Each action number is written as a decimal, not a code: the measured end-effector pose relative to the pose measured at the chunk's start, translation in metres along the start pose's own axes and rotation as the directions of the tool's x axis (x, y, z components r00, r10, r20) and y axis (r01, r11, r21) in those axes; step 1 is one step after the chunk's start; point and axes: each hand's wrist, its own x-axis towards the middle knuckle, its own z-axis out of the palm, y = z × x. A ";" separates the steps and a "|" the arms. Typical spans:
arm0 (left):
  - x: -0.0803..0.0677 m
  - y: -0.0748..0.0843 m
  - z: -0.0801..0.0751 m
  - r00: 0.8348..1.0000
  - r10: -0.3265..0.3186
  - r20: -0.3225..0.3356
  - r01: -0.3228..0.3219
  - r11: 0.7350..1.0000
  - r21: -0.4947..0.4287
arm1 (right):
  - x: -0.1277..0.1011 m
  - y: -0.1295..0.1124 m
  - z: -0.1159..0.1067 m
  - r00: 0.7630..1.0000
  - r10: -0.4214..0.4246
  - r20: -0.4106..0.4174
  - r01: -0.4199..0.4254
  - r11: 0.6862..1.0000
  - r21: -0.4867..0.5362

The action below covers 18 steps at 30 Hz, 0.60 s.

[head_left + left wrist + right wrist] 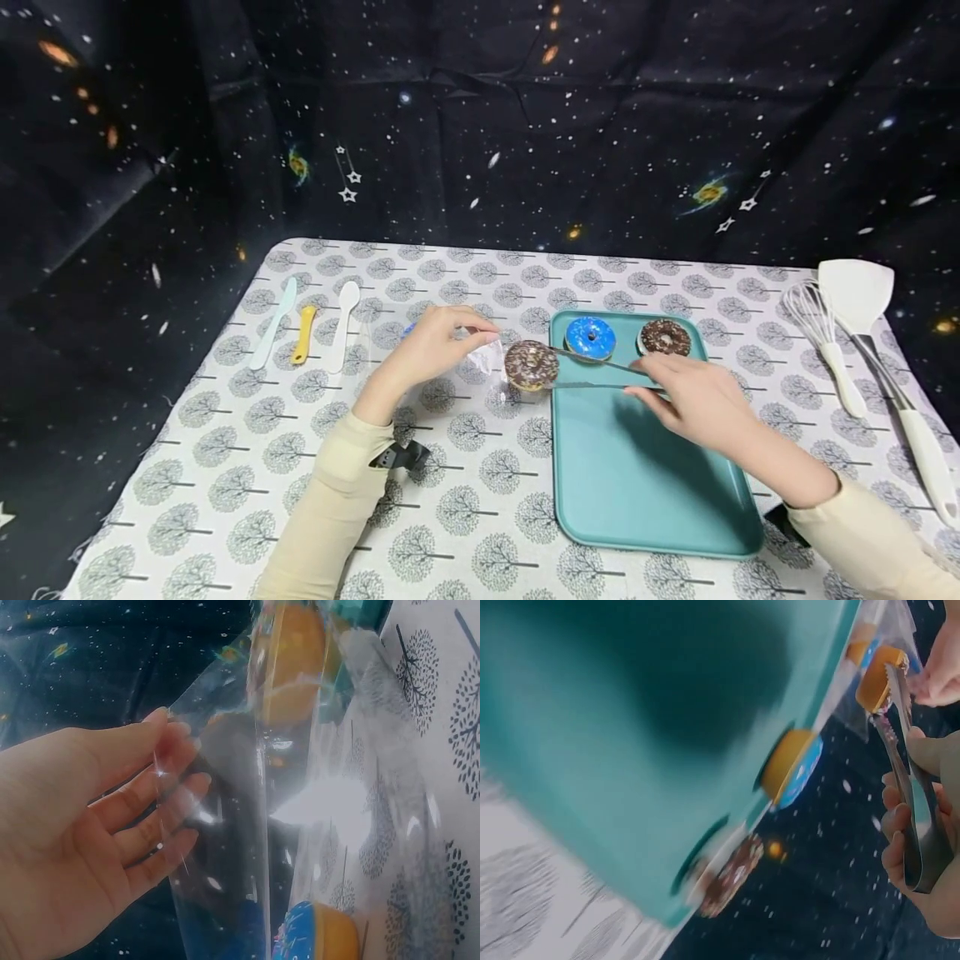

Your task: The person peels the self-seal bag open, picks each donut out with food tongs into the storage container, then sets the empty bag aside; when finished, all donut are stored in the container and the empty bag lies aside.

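- Black, star-printed backdrop (450, 150) hangs behind a white, tree-patterned tablecloth (480, 579).
- Your left hand (438, 342) pinches the edge of a clear, glossy film bag (489, 358) between thumb and forefinger.
- Your right hand (697, 400) grasps metal tongs (920, 862), fingers wrapped around them; their toothed tips grip a brown, sprinkled doughnut (531, 365).
- Locate this ring just left of the tray (652, 492), at the bag; whether film encloses it, you cannot tell.
- Teal, rectangular, round-cornered, this tray bears a blue-iced doughnut (579, 337) and a dark-brown doughnut (656, 337) at its far end.
- Smooth white spatula (855, 293) lies far right.
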 end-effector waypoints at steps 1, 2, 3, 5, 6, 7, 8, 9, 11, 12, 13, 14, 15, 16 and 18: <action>0.000 0.000 0.000 1.000 -0.003 -0.001 0.003 1.000 -0.002 | -0.006 0.002 -0.003 1.000 0.016 0.009 -0.016 1.000 -0.004; -0.001 0.001 0.000 1.000 -0.004 0.000 0.004 1.000 -0.007 | -0.011 0.004 -0.006 0.999 0.034 0.015 -0.033 0.999 -0.008; -0.001 0.001 0.000 1.000 -0.005 -0.001 0.005 1.000 -0.009 | -0.017 0.005 -0.009 0.999 0.048 0.019 -0.048 0.999 -0.011; -0.001 0.001 0.000 1.000 -0.009 -0.002 0.009 1.000 -0.012 | -0.027 0.008 -0.016 0.997 0.070 0.022 -0.070 0.998 -0.006; -0.001 0.001 0.000 1.000 -0.010 -0.002 0.010 1.000 -0.013 | -0.032 0.009 -0.019 0.997 0.078 0.023 -0.078 0.997 -0.005; -0.001 0.000 0.000 1.000 -0.011 -0.002 0.011 1.000 -0.015 | -0.037 0.010 -0.022 0.996 0.085 0.022 -0.085 0.996 -0.005; -0.001 0.000 0.000 1.000 -0.012 -0.001 0.012 1.000 -0.019 | -0.041 0.010 -0.025 0.996 0.089 0.021 -0.089 0.996 -0.002; 0.000 0.000 0.000 1.000 -0.015 -0.001 0.015 1.000 -0.020 | -0.046 0.011 -0.028 0.996 0.087 0.022 -0.087 0.996 0.001; -0.001 -0.001 0.000 1.000 -0.017 0.001 0.017 1.000 -0.022 | -0.055 0.011 -0.033 0.995 0.094 0.034 -0.094 0.995 0.009; -0.001 -0.001 0.000 1.000 -0.019 0.002 0.019 1.000 -0.021 | -0.060 0.011 -0.036 0.994 0.101 0.042 -0.101 0.995 0.010; -0.001 -0.001 0.000 1.000 -0.020 0.002 0.020 1.000 -0.019 | -0.065 0.011 -0.038 0.993 0.109 0.049 -0.110 0.994 0.013; -0.001 -0.002 0.000 1.000 -0.020 0.002 0.020 1.000 -0.018 | -0.070 0.011 -0.040 0.992 0.116 0.057 -0.117 0.993 0.013; -0.001 -0.002 0.000 1.000 -0.020 0.002 0.020 1.000 -0.014 | -0.075 0.010 -0.042 0.990 0.123 0.066 -0.124 0.992 0.014; -0.001 -0.002 0.000 1.000 -0.020 -0.001 0.020 1.000 -0.010 | -0.079 0.011 -0.043 0.989 0.130 0.073 -0.132 0.991 0.013; -0.001 -0.002 0.001 1.000 -0.020 -0.005 0.020 1.000 0.003 | -0.088 0.011 -0.045 0.988 0.137 0.077 -0.138 0.990 0.008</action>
